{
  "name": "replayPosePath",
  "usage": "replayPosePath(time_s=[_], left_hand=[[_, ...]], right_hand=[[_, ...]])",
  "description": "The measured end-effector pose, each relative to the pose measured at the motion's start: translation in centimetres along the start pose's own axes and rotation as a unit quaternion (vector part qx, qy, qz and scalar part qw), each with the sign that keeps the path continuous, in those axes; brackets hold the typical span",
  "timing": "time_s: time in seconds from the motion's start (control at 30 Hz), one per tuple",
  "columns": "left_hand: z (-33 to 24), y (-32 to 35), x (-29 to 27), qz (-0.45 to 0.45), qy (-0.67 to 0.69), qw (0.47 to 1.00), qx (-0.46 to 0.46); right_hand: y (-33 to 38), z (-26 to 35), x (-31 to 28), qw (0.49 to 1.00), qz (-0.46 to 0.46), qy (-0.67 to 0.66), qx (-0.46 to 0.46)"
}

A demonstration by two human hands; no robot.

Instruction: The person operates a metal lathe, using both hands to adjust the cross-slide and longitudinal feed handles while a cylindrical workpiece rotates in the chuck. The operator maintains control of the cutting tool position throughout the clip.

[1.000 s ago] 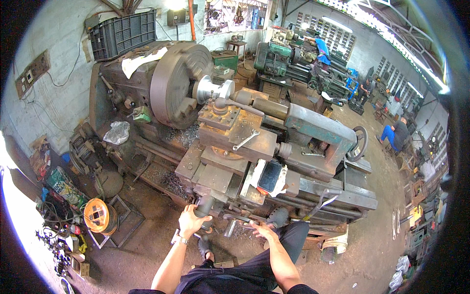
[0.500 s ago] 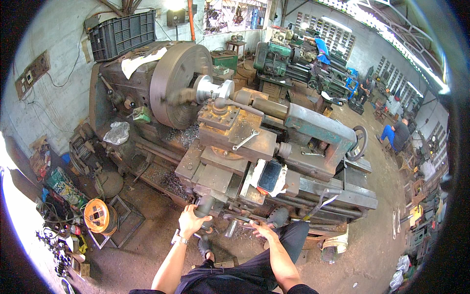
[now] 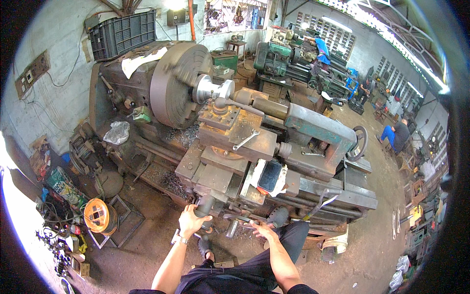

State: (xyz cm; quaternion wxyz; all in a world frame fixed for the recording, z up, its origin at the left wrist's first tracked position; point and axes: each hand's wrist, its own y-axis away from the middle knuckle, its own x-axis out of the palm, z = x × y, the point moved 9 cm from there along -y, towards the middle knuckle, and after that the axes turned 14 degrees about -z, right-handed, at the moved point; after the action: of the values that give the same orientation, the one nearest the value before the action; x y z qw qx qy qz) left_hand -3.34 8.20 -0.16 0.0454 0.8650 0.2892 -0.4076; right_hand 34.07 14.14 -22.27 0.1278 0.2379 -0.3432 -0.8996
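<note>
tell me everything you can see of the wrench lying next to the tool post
The wrench is silvery and metal-looking, with a wider head at each end; the upper right one looks ring-shaped. It lies flat and slantwise on the brownish slide, to the right of the tool post. Neither the left hand nor the right hand touches it.

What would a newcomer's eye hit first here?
Probably the big round chuck left of upper centre, with the shiny workpiece at its right side. Next, the spanner lying on the slide near mid-picture, and the dark phone on a white cloth below it to the right. Lower down, the left hand and right hand are at the machine's front.
</note>
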Motion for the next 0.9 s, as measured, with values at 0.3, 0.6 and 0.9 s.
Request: replayPosePath(time_s=[0.3, 0.6, 0.9], left_hand=[[-0.13, 0.03, -0.10, 0.003, -0.009, 1.000, 0.003], [-0.10, 0.03, 0.03, -0.002, -0.007, 1.000, 0.008], [0.08, 0.08, 0.13, -0.003, -0.002, 1.000, 0.002]], right_hand=[[0.26, 0.19, 0.00, 1.000, 0.006, -0.005, -0.001], [-0.35, -0.03, -0.02, 1.000, 0.005, -0.011, -0.011], [-0.40, -0.22, -0.11, 1.000, -0.003, -0.009, -0.013]])
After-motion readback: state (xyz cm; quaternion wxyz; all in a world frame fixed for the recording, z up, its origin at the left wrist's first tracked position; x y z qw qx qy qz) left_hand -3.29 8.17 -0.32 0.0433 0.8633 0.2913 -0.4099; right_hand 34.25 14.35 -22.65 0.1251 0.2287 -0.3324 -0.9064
